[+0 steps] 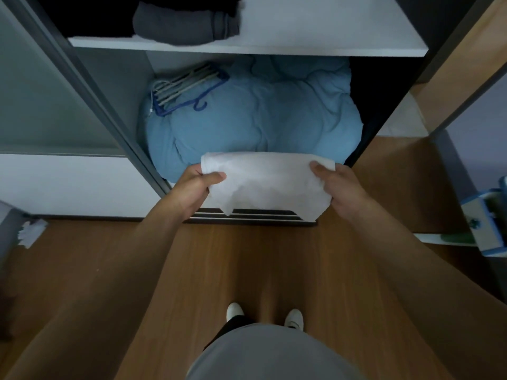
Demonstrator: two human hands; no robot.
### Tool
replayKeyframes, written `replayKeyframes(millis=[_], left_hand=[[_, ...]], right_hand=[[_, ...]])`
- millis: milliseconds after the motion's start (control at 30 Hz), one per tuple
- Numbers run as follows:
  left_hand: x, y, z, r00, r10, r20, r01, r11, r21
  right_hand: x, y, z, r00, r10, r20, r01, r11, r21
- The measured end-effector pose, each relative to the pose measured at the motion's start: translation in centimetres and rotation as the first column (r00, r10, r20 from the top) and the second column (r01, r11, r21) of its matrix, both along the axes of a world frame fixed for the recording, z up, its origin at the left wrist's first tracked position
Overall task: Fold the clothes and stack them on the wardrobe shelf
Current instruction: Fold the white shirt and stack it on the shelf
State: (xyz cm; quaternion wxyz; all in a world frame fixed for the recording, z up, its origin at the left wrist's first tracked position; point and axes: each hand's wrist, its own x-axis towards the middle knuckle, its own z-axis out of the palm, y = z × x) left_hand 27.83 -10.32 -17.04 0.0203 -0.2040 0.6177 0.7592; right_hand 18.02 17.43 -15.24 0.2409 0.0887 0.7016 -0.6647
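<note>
Head view, two hands, left hand [192, 192], right hand [341, 190], one white garment [264, 182]

Left hand [192, 187]: closed in a grip, thumb on top, arm stretched forward.
Right hand [343, 190]: closed likewise, thumb on top, arm extended, level with the left.

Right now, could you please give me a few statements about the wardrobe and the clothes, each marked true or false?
1. Both hands hold the white garment, the left hand at one end and the right hand at the other. True.
2. The white shelf is bare. False: a folded grey garment lies on its left part.
3. Hangers rest on the blue duvet. True.
4. The white garment lies on the wooden floor. False: it is held up in front of the wardrobe.
</note>
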Motion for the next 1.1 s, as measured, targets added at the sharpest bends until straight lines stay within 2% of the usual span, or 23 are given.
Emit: replayKeyframes(millis=[67,200,267,367,433,533,600,633,733,867,967,1033,1100], left_hand=[[-0.2,-0.6,0.7,0.999,0.033,-0.020,-0.033,0.999,-0.010],[-0.8,-1.9,1.8,0.984,0.178,0.017,-0.173,0.971,-0.167],[-0.8,-3.2,2.0,0.980,0.193,0.042,-0.179,0.959,-0.221],[-0.3,-5.4,2.4,0.999,0.036,0.025,-0.027,0.950,-0.311],[0.0,-6.5,2.9,0.995,-0.083,0.048,0.096,0.913,-0.396],[0.0,-8.0,3.6,0.980,-0.135,0.144,0.194,0.804,-0.562],[-0.3,-8.5,4.1,0.957,-0.154,0.246,0.283,0.680,-0.676],[-0.5,-8.5,4.3,0.941,-0.168,0.292,0.332,0.623,-0.708],[-1.2,-8.9,5.4,0.922,-0.198,0.333,0.387,0.489,-0.782],[-2.6,-10.7,8.4,0.957,-0.115,0.268,0.289,0.252,-0.924],[-3.3,-12.4,11.0,0.987,-0.072,0.141,0.151,0.155,-0.976],[-3.6,-13.6,12.7,0.995,-0.068,0.075,0.082,0.116,-0.990],[-3.7,-15.0,14.1,0.993,-0.118,0.021,0.035,0.116,-0.993]], right_hand=[[-0.6,-0.7,0.4,0.998,-0.001,-0.058,0.004,0.999,0.047],[-1.4,-2.8,1.0,0.987,0.002,-0.159,0.025,0.986,0.165],[-1.6,-3.7,1.3,0.982,0.040,-0.186,0.005,0.972,0.234],[-1.7,-5.0,1.7,0.939,0.259,-0.228,-0.190,0.940,0.284],[-1.8,-6.1,1.8,0.874,0.419,-0.246,-0.324,0.880,0.349],[-1.8,-8.4,2.0,0.743,0.592,-0.313,-0.331,0.731,0.596],[-1.8,-9.9,1.9,0.621,0.698,-0.357,-0.254,0.610,0.751],[-1.8,-10.5,1.8,0.589,0.724,-0.359,-0.215,0.569,0.793],[-2.3,-11.5,2.5,0.600,0.708,-0.371,-0.113,0.534,0.838],[-3.2,-12.7,5.1,0.572,0.684,-0.452,0.028,0.534,0.845],[-4.0,-13.8,7.7,0.548,0.632,-0.548,0.097,0.602,0.792],[-4.5,-14.6,9.5,0.569,0.529,-0.630,0.088,0.723,0.686],[-4.9,-15.5,11.2,0.674,0.357,-0.647,-0.016,0.882,0.470]])
